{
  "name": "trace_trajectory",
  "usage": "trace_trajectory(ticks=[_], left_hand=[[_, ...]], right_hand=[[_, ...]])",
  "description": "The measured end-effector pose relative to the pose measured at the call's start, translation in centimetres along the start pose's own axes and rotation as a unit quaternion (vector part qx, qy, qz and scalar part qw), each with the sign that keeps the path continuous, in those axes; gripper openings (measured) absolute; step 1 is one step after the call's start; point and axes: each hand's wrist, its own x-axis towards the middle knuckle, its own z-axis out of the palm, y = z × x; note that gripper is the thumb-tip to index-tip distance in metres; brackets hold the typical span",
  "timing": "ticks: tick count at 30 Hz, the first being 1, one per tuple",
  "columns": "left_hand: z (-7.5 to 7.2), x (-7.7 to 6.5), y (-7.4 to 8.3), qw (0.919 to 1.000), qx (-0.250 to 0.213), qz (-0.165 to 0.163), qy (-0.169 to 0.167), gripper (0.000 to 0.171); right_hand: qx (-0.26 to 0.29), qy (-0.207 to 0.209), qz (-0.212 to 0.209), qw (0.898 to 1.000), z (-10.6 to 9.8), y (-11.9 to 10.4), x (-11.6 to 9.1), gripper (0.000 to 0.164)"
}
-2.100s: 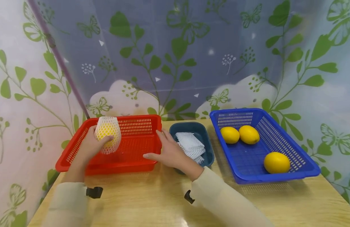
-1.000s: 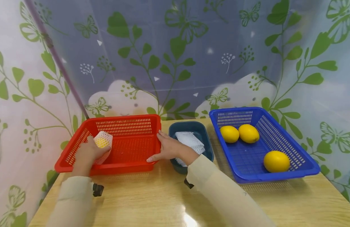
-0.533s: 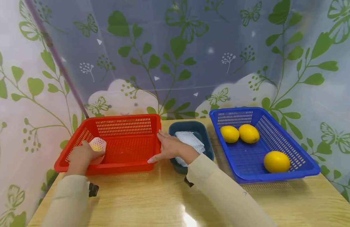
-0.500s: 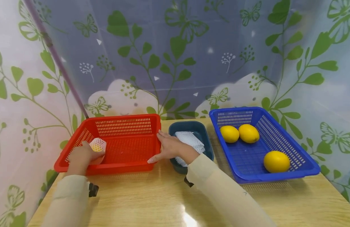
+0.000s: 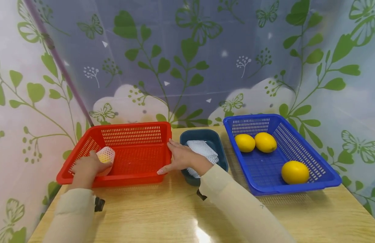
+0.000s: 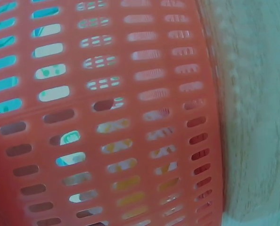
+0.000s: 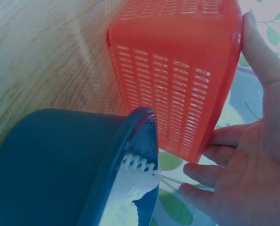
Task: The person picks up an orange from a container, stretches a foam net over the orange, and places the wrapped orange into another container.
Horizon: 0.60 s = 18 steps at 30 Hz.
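My left hand [image 5: 87, 167] is down inside the red basket [image 5: 141, 162], holding a yellow lemon [image 5: 106, 158] wrapped in a white foam net near the left end. The fingers partly cover the lemon. Through the slots of the red wall in the left wrist view, yellow patches of the lemon [image 6: 128, 182] show. At the basket's right end, my right hand [image 5: 184, 158] touches the rim, thumb toward the front corner and fingers toward the back. The right wrist view has its thumb and fingers spread and fairly straight against the red rim.
A dark teal tub [image 5: 218, 141] with white foam nets [image 5: 202, 150] stands right of the red basket, under my right forearm. Farther right, a blue basket [image 5: 260, 168] holds 3 lemons [image 5: 295, 172]. A patterned curtain [image 5: 190, 84] hangs behind the wooden table [image 5: 138, 216].
My left hand has lowered the netted lemon from above the red basket into its left end. The right hand has come against the basket's right rim; lately both hands stay nearly still.
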Motion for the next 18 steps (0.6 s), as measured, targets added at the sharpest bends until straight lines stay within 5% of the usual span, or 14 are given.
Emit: trace_trajectory(ticks=[5,12,18], left_hand=[[-0.02,-0.51,0.02,0.9997,-0.015,0.018,-0.006,0.111],[-0.14,-0.89,-0.07,0.9945,-0.082,0.034,-0.056,0.122],[-0.11,-0.9,0.3,0.9936,-0.058,0.069,-0.068,0.12]], right_hand=[[0.005,-0.001,0.002,1.0,0.06,0.02,-0.06,0.118],[0.012,-0.004,0.008,1.0,0.07,0.03,-0.03,0.118],[0.015,-0.005,0.01,1.0,0.05,-0.06,0.06,0.118]])
